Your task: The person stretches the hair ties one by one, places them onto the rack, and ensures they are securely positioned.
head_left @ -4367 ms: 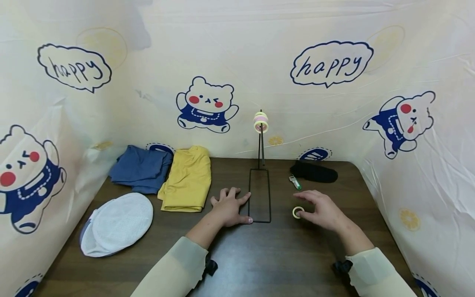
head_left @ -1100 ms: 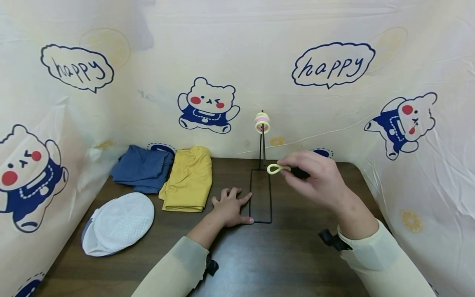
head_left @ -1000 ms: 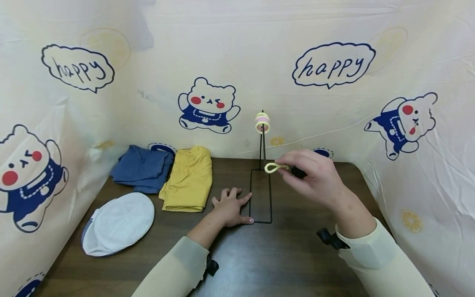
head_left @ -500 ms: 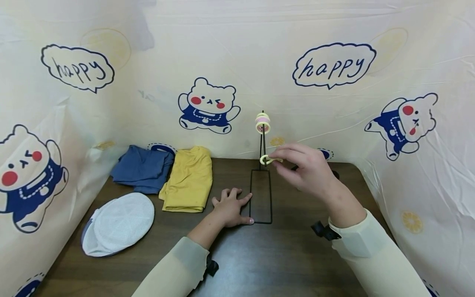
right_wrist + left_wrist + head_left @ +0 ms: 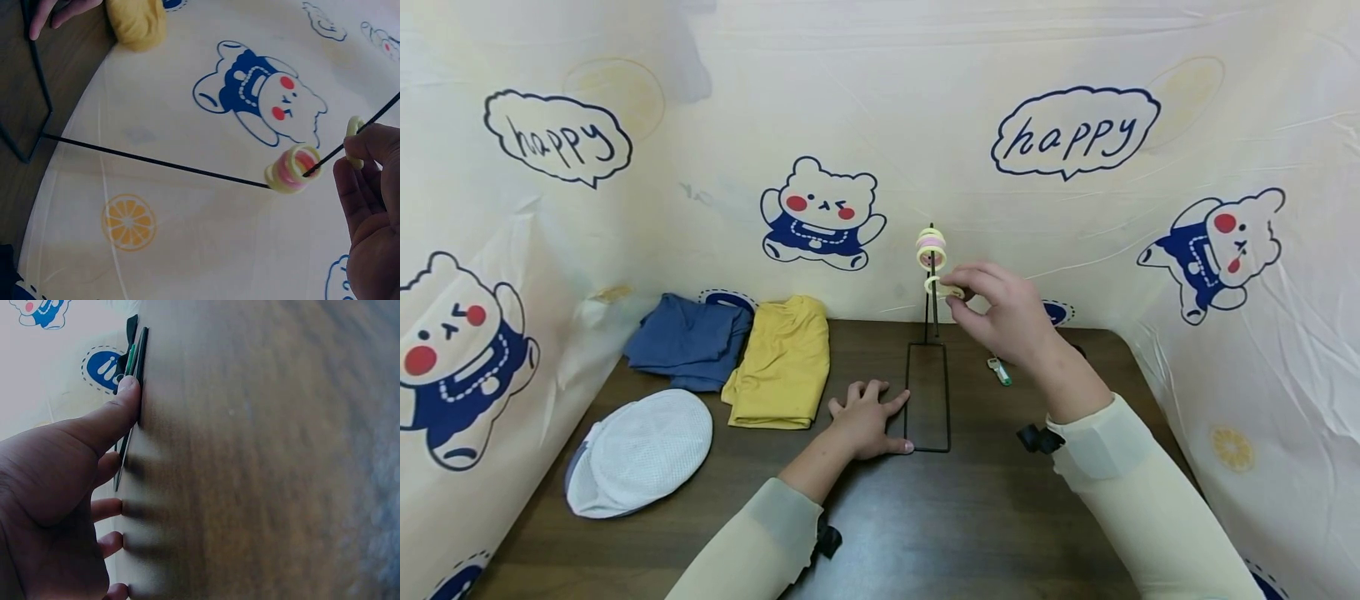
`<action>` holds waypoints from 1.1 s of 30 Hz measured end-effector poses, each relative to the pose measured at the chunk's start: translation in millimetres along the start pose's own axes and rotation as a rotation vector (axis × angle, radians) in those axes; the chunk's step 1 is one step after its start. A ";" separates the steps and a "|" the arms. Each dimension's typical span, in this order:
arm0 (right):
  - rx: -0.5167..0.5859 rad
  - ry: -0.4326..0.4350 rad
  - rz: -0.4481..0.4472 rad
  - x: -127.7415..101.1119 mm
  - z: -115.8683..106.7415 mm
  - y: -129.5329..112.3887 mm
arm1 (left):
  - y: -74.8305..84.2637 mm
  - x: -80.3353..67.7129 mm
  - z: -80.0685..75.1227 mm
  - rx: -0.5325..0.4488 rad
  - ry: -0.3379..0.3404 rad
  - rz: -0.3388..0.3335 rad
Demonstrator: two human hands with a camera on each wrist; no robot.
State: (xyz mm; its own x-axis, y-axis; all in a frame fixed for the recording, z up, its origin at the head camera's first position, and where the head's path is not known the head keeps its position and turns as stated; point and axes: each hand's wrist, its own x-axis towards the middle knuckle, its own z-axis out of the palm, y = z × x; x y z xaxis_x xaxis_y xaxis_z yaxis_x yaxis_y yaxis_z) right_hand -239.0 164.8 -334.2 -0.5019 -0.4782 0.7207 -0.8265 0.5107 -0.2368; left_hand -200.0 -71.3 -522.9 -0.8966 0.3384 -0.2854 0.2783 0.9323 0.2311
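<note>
My right hand (image 5: 1003,312) pinches a pale yellow hair tie (image 5: 352,150) between thumb and fingers. In the right wrist view, the loop overlaps the free end of a thin black rod. That rod is the arm of a black wire stand (image 5: 949,400) with a rectangular base on the table. Several yellow and pink hair ties (image 5: 928,242) sit bunched farther along the arm. My left hand (image 5: 861,421) lies spread on the table, its thumb and index fingertip right at the left side of the base. From the left wrist view, the thumb (image 5: 115,415) rests at the stand's base.
Folded blue cloth (image 5: 688,342) and yellow cloth (image 5: 782,367) lie at the back left, with a white cap (image 5: 640,454) nearer. Past the stand, on the right, lies a small green-and-silver key-like item (image 5: 999,371). A printed curtain (image 5: 880,100) surrounds the table (image 5: 925,517).
My right hand picked the yellow hair tie off the table, then brought it leftward and up to the stand's rod. The left hand has stayed beside the base.
</note>
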 end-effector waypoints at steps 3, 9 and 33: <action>0.005 0.014 0.029 5.1 6.0 7.6 | -0.7 0.0 0.8 -0.001 0.005 0.006; 0.014 0.022 0.131 13.2 14.5 17.5 | 0.8 -0.4 1.1 -0.004 0.009 0.018; 0.031 0.038 0.268 -46.9 4.7 26.4 | 2.4 -2.0 0.1 -0.003 0.018 0.022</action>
State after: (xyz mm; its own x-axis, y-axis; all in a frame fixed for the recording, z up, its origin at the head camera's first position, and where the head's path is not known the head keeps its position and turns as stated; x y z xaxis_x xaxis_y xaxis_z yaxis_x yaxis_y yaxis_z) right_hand -238.5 197.4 -377.3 -0.6944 -0.3009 0.6537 -0.6730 0.5932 -0.4418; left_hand -197.5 -69.8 -521.9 -0.8963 0.3567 -0.2636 0.2971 0.9241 0.2402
